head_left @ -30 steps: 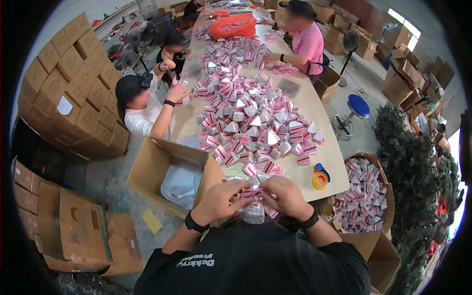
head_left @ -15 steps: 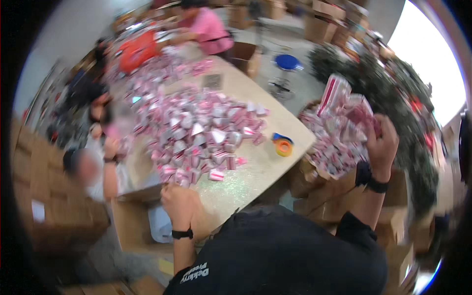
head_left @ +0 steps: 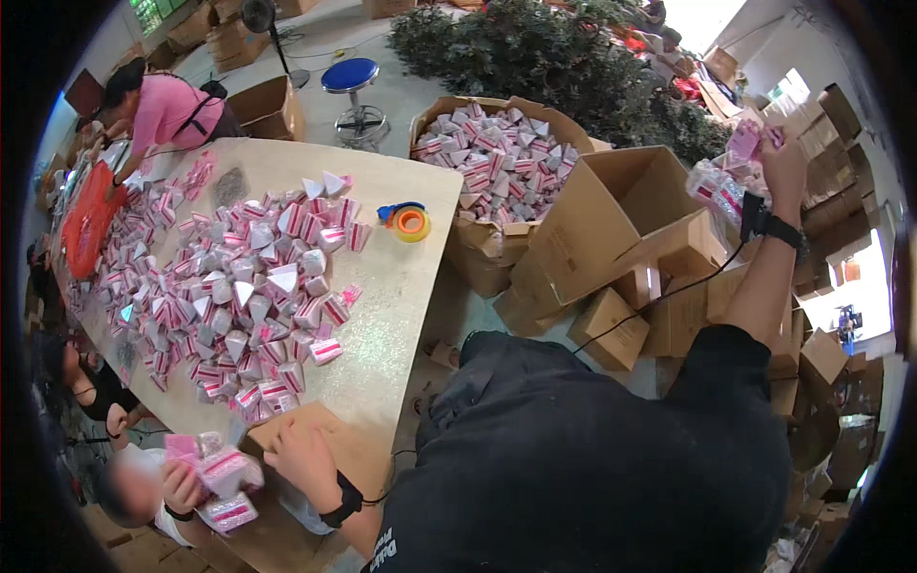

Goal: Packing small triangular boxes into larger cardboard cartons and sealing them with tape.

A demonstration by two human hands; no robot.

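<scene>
My right hand point(head_left: 783, 170) is raised at the far right. It grips wrapped wedges point(head_left: 718, 191) in clear film with pink and white stripes, which hang below the fingers. My left hand point(head_left: 308, 462) is at the open carton point(head_left: 330, 435) by the table's near edge, its fingers bent over the flap. Beside it, a co-worker's hand point(head_left: 181, 487) holds several similar wedges point(head_left: 227, 475) above that carton. A large heap of wedges point(head_left: 244, 296) covers much of the table point(head_left: 382, 334).
A tape roll point(head_left: 411, 223) lies near the table's right edge. Beyond stand a carton full of wedges point(head_left: 497, 162), an open carton point(head_left: 611, 205) and a blue stool point(head_left: 351, 76). Green artificial branches point(head_left: 535, 57) are piled behind. A person in pink point(head_left: 172, 110) leans over the table's far end.
The view has turned right. My right hand has moved from above the full carton out to the right with its wedges. The co-worker's hand now holds wedges over the near carton.
</scene>
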